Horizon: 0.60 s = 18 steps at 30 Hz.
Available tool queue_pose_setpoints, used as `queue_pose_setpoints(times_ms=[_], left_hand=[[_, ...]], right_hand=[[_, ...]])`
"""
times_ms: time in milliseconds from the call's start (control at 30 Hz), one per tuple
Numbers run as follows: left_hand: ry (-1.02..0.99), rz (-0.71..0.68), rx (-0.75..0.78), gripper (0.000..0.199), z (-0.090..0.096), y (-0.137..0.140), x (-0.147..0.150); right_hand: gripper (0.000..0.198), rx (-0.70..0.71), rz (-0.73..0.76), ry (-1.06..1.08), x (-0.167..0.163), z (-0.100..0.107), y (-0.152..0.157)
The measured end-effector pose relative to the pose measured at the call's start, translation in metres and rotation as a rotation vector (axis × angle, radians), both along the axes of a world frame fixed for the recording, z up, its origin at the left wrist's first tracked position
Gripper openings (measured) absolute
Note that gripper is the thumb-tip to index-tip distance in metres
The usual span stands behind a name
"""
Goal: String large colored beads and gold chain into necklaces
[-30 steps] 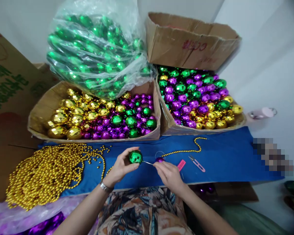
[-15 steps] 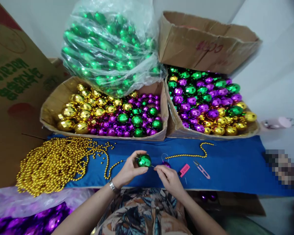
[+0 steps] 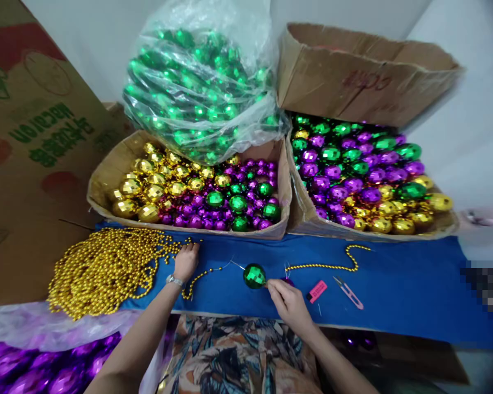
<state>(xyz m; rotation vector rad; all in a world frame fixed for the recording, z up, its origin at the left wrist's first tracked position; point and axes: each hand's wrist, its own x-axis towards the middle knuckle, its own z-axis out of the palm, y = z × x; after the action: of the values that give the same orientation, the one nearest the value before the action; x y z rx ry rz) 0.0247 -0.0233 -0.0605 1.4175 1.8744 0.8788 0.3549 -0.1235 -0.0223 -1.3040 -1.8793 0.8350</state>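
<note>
My left hand reaches down to the loose gold beads at the edge of the pile, fingers drawn together; what lies under the fingertips is hidden. In my right hand, thumb and fingers pinch the end of a thin needle at the right side of a shiny green faceted ball. The needle runs through the ball and sticks out on its left. A thin thread leads from there to a short string of gold beads. Partly behind my right hand is a purple ball.
A gold bead heap lies left on the blue cloth. A bead strand, a pink-labelled small block and pink thread snips lie right. Behind stand a left box and right box of balls, plus a bag.
My left hand has let go of the green ball and moved left to the loose gold beads. The ball stays on the needle at my right hand. The view has shifted slightly.
</note>
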Motion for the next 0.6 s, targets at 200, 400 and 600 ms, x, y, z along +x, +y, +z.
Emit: queue_pose_setpoints(times_ms=[200,400,600], left_hand=[[-0.255,0.036,-0.062,0.032,0.013,-0.013,0.031],[-1.081,0.076,-0.273,0.031,0.053,-0.032,0.078],[-1.154,0.096,-0.297,0.032,0.068,-0.037,0.092]], right_hand=[[0.025,-0.006,-0.005,-0.019,-0.006,0.005,0.0],[0.024,0.04,-0.012,-0.068,-0.011,0.008,0.0],[0.024,0.051,-0.045,-0.099,-0.009,0.008,-0.001]])
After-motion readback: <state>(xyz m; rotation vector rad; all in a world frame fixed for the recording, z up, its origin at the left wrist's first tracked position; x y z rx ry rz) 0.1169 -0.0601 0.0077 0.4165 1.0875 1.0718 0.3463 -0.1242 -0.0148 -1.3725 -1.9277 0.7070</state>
